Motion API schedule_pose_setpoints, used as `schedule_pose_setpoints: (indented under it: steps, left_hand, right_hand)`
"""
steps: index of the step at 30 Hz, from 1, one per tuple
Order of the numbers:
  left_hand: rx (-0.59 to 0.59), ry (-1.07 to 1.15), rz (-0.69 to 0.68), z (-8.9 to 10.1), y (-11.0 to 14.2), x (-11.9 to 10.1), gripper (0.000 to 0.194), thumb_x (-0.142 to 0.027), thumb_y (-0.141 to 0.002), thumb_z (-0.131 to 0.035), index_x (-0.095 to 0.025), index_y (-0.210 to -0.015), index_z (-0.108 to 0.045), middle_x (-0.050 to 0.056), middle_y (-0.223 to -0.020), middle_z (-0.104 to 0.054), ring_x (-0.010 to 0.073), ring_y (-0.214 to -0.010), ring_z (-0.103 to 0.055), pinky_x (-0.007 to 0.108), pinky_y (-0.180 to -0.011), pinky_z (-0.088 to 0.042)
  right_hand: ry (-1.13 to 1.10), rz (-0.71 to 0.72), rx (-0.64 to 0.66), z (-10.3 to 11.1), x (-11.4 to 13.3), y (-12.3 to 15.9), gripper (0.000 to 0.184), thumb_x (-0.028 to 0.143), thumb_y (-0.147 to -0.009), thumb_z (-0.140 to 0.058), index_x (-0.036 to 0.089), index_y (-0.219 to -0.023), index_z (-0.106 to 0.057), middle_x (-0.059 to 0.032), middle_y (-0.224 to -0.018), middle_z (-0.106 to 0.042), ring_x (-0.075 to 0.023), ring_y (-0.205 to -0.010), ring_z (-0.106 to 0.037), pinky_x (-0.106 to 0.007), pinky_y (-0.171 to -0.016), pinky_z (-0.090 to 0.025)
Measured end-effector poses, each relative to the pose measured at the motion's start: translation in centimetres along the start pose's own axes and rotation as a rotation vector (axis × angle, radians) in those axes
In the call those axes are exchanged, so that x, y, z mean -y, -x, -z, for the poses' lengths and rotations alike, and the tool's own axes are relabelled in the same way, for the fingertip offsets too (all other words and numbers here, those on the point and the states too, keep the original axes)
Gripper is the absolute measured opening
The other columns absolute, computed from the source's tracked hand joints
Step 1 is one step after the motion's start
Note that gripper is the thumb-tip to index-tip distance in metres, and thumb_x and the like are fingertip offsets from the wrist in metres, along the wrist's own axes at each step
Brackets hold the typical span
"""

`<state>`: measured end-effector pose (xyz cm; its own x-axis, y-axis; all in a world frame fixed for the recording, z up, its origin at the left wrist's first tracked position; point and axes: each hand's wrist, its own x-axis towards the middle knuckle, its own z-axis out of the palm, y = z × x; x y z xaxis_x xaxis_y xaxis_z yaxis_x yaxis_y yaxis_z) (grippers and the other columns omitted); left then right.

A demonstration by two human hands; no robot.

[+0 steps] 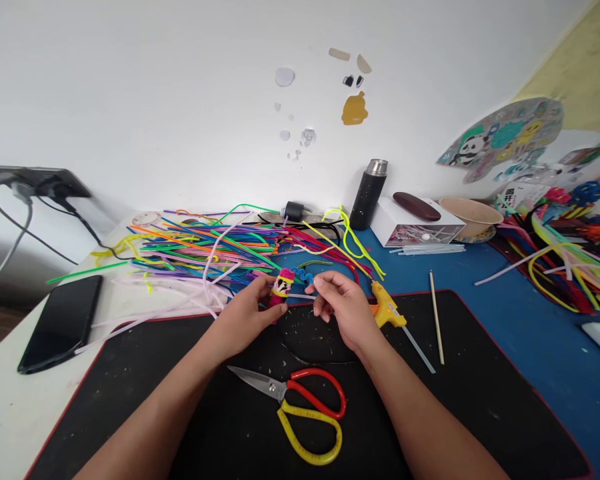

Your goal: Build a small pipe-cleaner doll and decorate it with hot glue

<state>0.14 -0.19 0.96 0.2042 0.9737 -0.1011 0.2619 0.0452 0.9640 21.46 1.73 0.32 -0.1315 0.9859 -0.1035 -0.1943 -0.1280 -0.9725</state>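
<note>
Holding a small pink-and-yellow craft piece point(283, 285) with a black-and-white patch up over the far edge of the black mat point(370, 427), so that's where it sits rn. Left hand point(243, 317) has it pinched between thumb and fingers. Right hand point(347, 310) is half curled, fingertips right by the wavy blue pipe cleaner point(303, 275) that sticks out of the piece. Can't tell if they're actually gripping it or just touching, sorry.

Stuff I'd watch: tugging that blue bit while the left pinch is loose could pull it out or stretch the waves flat, and squeezing too hard could squash the piece. The yellow glue gun point(390, 308) is lying right beside the right forearm, so if it's hot (no way to tell), a careless elbow could mean a burn or a glue smear. Big scissors point(273, 387) are just below the hands, point aimed toward the left forearm, so dropping that arm blindly might get a poke. Loose pipe cleaners point(215, 243) behind could snag too.
</note>
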Motion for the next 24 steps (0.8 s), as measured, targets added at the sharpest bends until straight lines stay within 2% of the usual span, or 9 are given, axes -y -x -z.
schedule_pose_setpoints:
  steps: [2,5,9,14,19,21,23,24]
  left_hand:
    - [-0.078,-0.155,-0.035,0.1,-0.1,0.5,0.037,-0.038,-0.085,-0.072,-0.023,-0.117,-0.061,0.006,-0.111,-0.076,0.0277,-0.106,-0.072,0.04,-0.094,-0.053]
    - [-0.12,-0.339,-0.082,0.1,-0.1,1.0,0.031,-0.032,-0.087,-0.069,-0.025,-0.116,-0.059,0.007,-0.113,-0.077,0.0292,-0.107,-0.074,0.041,-0.092,-0.054]
    - [-0.133,-0.604,-0.122,-0.3,-0.1,1.6,0.025,-0.023,-0.088,-0.066,-0.025,-0.112,-0.06,0.009,-0.114,-0.078,0.0329,-0.106,-0.075,0.042,-0.086,-0.054]
    - [-0.075,-0.776,-0.24,-1.5,0.0,2.2,0.025,-0.015,-0.089,-0.066,-0.021,-0.113,-0.062,0.012,-0.111,-0.075,0.0348,-0.106,-0.07,0.047,-0.092,-0.055]
    - [-0.07,-0.833,-0.339,-1.8,-0.1,2.5,0.026,-0.013,-0.086,-0.072,-0.02,-0.11,-0.066,0.013,-0.113,-0.073,0.0363,-0.112,-0.065,0.052,-0.099,-0.054]
    - [-0.1,-0.782,-0.326,-1.2,-0.2,2.5,0.03,-0.024,-0.085,-0.079,-0.02,-0.112,-0.068,0.014,-0.117,-0.073,0.0386,-0.116,-0.064,0.054,-0.1,-0.053]
    - [-0.13,-0.605,-0.288,-0.2,-0.2,2.0,0.047,-0.04,-0.083,-0.084,-0.02,-0.122,-0.068,0.014,-0.124,-0.072,0.0388,-0.123,-0.063,0.054,-0.105,-0.052]
    - [-0.128,-0.488,-0.247,0.3,-0.2,1.6,0.053,-0.048,-0.085,-0.081,-0.022,-0.129,-0.066,0.013,-0.125,-0.072,0.0368,-0.123,-0.064,0.052,-0.104,-0.053]
  right_hand:
    - [-0.027,-0.001,-0.01,0.0,0.1,0.0,0.041,0.057,-0.08,-0.087,0.02,-0.084,-0.07,-0.0061,-0.09,-0.079,-0.0087,-0.049,-0.059,-0.019,-0.041,-0.037]
    - [-0.049,-0.005,-0.003,0.0,0.1,0.0,0.041,0.057,-0.079,-0.087,0.02,-0.083,-0.07,-0.0057,-0.089,-0.079,-0.0085,-0.049,-0.059,-0.019,-0.041,-0.037]
    - [-0.046,-0.006,0.013,0.1,-0.1,0.0,0.04,0.056,-0.08,-0.087,0.02,-0.085,-0.07,-0.0054,-0.087,-0.079,-0.009,-0.049,-0.059,-0.02,-0.04,-0.037]
    - [-0.013,-0.005,0.059,0.0,-0.2,0.2,0.037,0.055,-0.084,-0.083,0.021,-0.086,-0.07,-0.0044,-0.087,-0.078,-0.0098,-0.05,-0.059,-0.021,-0.041,-0.038]
    - [0.105,0.018,0.148,-0.3,-0.3,0.5,0.033,0.054,-0.088,-0.078,0.022,-0.087,-0.07,-0.0007,-0.076,-0.074,-0.0109,-0.049,-0.06,-0.022,-0.042,-0.04]
    - [0.13,0.017,0.164,-0.3,-0.3,0.5,0.032,0.053,-0.089,-0.077,0.022,-0.089,-0.07,-0.0011,-0.078,-0.074,-0.011,-0.049,-0.06,-0.022,-0.043,-0.041]
    - [0.136,0.019,0.162,-0.3,-0.3,0.5,0.031,0.053,-0.089,-0.076,0.022,-0.09,-0.07,-0.0018,-0.081,-0.076,-0.0111,-0.049,-0.061,-0.022,-0.042,-0.04]
    - [0.141,0.023,0.159,-0.3,-0.3,0.5,0.031,0.052,-0.089,-0.076,0.022,-0.09,-0.07,-0.0019,-0.081,-0.076,-0.0111,-0.049,-0.061,-0.022,-0.042,-0.04]
